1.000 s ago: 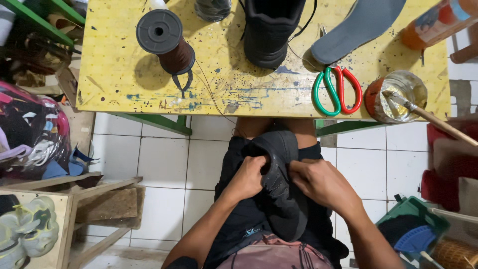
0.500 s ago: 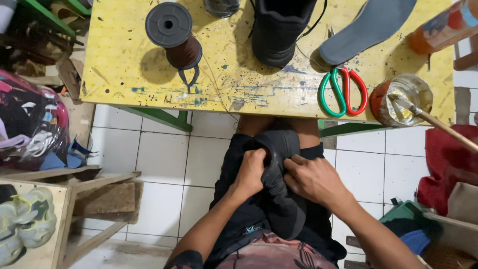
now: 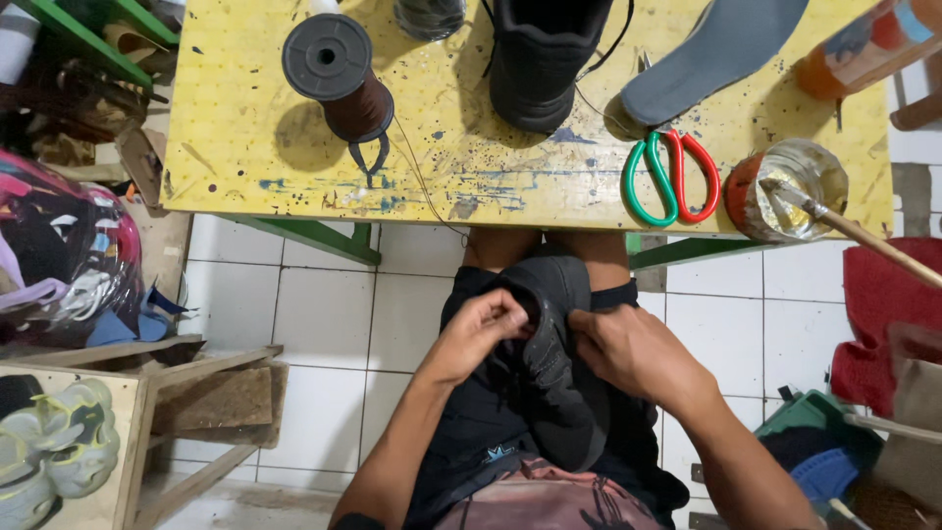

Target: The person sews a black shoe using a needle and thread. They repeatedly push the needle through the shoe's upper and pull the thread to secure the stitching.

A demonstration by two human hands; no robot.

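Both hands (image 3: 549,339) grip black shoe (image 3: 554,363) on lap; yellow table (image 3: 245,147) ahead, scissors (image 3: 672,177), thread spool (image 3: 339,74), probably glue tin (image 3: 785,186).

A yellow worktable (image 3: 245,147), paint-scuffed, anchors everything. On it stand a spool of dark thread (image 3: 339,74), a second black shoe (image 3: 545,59), a grey insole (image 3: 721,49), red-and-green scissors (image 3: 672,177) and an open glue tin (image 3: 785,186) with a brush. Left of the table, pale sneakers (image 3: 49,451) sit on a wooden crate.
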